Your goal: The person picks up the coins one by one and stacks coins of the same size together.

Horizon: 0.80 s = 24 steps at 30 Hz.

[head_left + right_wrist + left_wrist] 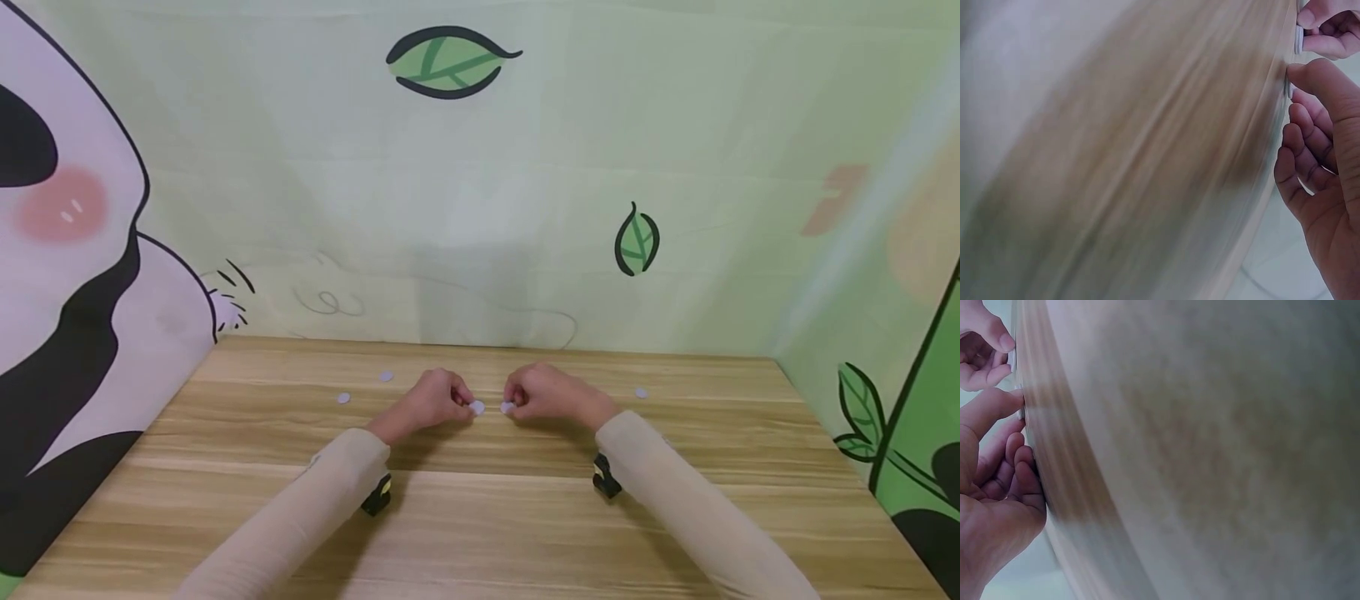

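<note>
Two small, thin white discs are held close together over the middle of the wooden table. My left hand (438, 397) pinches one white disc (477, 407) by its edge between thumb and index finger. Facing it, my right hand (551, 392) pinches the other white disc (507, 407) the same way. A narrow gap of bare wood shows between the discs. In the right wrist view, the thumb of my right hand (1329, 150) presses on its disc (1289, 86), and the left hand's disc (1299, 39) stands just beyond. The other fingers of both hands are curled in.
Two loose white discs, one nearer (343, 398) and one farther back (386, 377), lie left of my left hand. Another loose disc (641, 392) lies to the right of my right hand. The wooden table (480, 517) ends at a printed backdrop (525, 167).
</note>
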Motion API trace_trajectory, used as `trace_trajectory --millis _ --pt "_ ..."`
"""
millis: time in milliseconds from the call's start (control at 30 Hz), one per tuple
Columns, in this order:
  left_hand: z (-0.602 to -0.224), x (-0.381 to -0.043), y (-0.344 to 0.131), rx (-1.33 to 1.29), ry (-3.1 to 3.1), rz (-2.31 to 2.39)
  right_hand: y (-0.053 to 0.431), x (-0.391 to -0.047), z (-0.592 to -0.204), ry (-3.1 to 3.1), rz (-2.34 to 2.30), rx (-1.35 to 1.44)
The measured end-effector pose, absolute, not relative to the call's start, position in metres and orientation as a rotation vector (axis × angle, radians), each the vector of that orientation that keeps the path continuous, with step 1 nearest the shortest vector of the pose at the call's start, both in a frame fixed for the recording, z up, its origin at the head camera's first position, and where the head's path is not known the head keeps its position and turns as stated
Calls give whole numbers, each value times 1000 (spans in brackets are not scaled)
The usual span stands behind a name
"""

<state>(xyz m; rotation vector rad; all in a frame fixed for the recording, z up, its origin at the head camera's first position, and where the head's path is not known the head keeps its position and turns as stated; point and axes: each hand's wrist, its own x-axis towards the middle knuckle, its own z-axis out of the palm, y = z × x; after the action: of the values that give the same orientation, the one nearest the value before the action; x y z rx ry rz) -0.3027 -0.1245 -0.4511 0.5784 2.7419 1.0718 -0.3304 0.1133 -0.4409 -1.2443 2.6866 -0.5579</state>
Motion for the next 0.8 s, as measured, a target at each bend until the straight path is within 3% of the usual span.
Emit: trace_trajectory --millis 800 --pt "-453 -306 -126 596 2733 1065 121 -326 -429 2671 -667 -1191"
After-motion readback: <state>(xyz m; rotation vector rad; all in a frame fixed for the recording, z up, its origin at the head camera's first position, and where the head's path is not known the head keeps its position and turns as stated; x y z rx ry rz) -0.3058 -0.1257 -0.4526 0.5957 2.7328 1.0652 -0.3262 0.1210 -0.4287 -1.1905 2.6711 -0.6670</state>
